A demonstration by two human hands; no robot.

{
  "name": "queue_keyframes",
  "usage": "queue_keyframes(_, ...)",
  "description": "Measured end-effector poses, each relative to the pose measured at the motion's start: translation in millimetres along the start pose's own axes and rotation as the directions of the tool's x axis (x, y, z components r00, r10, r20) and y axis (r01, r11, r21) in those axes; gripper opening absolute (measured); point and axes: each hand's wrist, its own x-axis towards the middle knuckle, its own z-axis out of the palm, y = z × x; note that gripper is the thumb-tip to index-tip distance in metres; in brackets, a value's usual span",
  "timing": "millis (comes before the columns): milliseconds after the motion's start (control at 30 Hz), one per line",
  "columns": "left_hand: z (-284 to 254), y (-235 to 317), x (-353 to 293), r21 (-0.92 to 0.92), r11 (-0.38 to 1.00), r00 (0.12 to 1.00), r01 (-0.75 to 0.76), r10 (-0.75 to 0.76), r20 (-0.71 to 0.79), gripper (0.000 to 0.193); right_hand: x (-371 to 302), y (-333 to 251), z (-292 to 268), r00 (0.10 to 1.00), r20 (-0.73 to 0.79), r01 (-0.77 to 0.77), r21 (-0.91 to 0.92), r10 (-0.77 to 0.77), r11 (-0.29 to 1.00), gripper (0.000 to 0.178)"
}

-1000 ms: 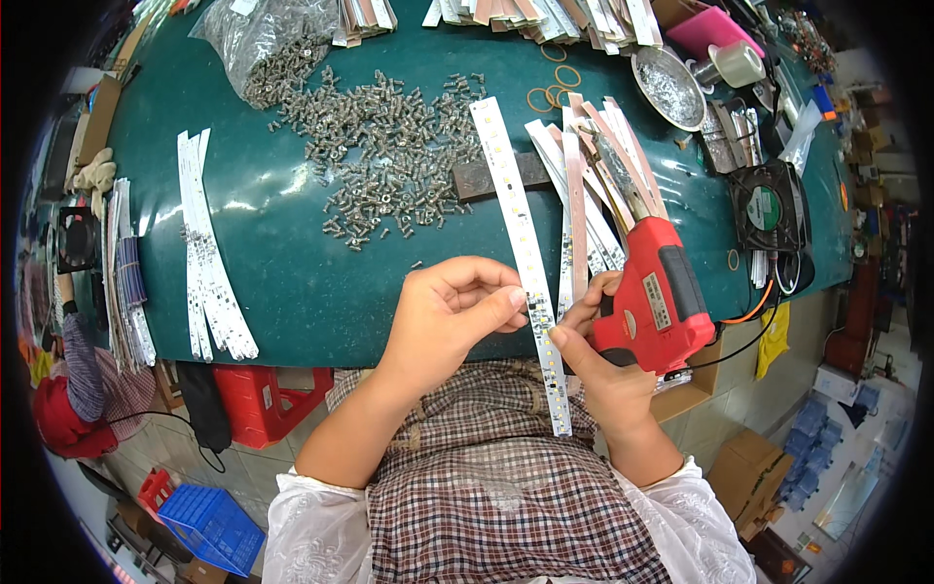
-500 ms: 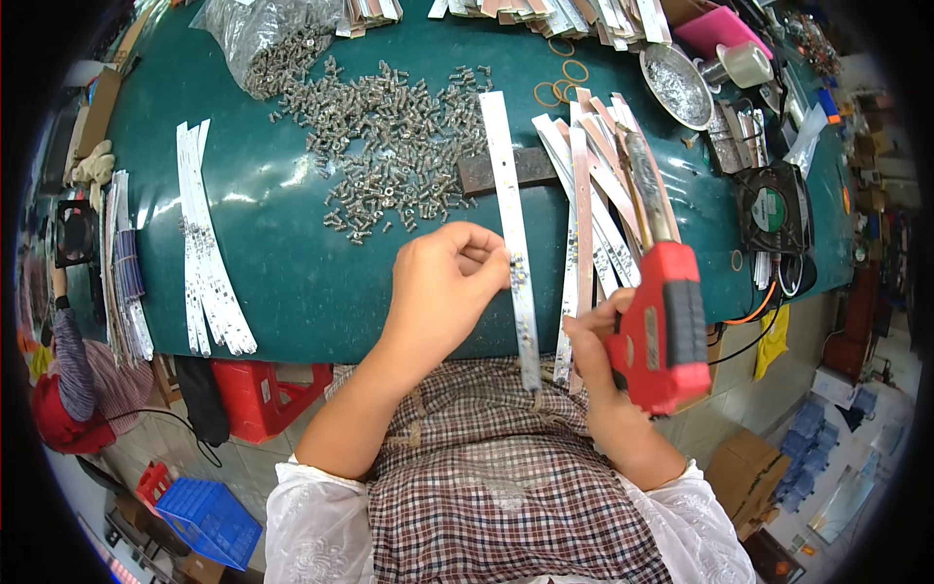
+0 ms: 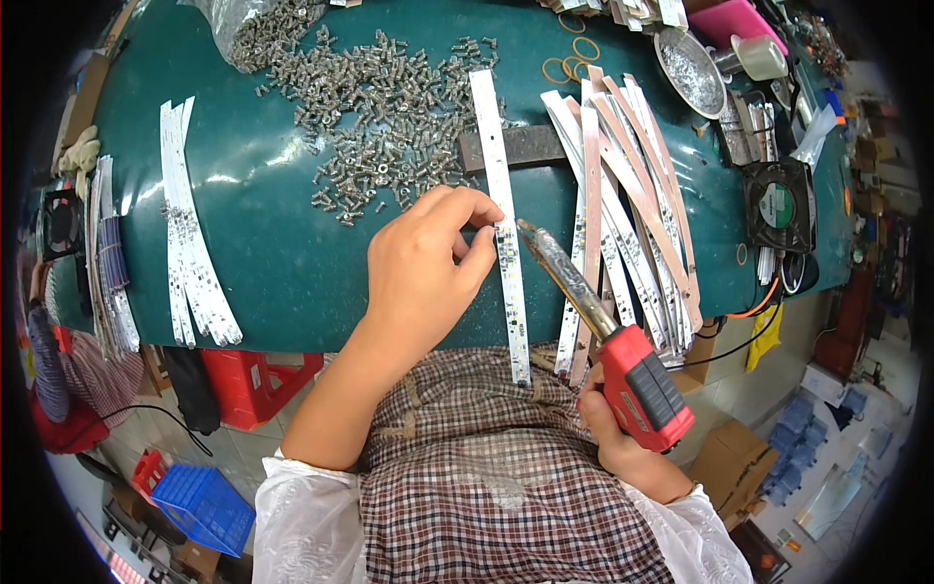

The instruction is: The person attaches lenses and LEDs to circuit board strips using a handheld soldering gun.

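My left hand (image 3: 428, 268) pinches a small screw at its fingertips, right against a long white LED strip (image 3: 504, 219) that lies across the green table (image 3: 282, 263) and hangs over its near edge. My right hand (image 3: 623, 443) grips a red electric screwdriver (image 3: 637, 384). Its metal bit points up and left, with the tip just right of the strip near my left fingertips.
A pile of loose silver screws (image 3: 389, 107) spreads over the table's far middle. More white strips (image 3: 190, 234) lie at the left, and a fanned stack of strips (image 3: 632, 204) at the right. A black fan (image 3: 778, 204) and a metal bowl (image 3: 689, 70) sit far right.
The strip has slid further onto the table. My left hand moved up along it. The screwdriver has swung from upright to pointing its bit at the strip.
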Motion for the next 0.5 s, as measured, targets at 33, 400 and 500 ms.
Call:
queue_keyframes(33, 0.0, -0.5, -0.1, -0.002, 1.0, 1.0, 0.004, -0.004, 0.0, 0.014, -0.5, 1.6, 1.2, 1.0, 0.011, 0.012, -0.018, -0.012, 1.0, 0.025)
queue_keyframes(400, 0.3, -2.0, -0.5, 0.009, 0.999, 0.999, -0.031, 0.031, -0.007, 0.021, 9.0, -2.4, 6.6, 0.998, 0.064, 0.013, 0.056, -0.016, 0.998, 0.026)
queue_keyframes(500, 0.1, -2.7, -0.4, 0.019, 1.0, 1.0, -0.023, 0.023, -0.01, 0.021, 8.5, -0.6, 8.2, 0.999, 0.047, 0.016, 0.09, -0.02, 0.996, 0.027)
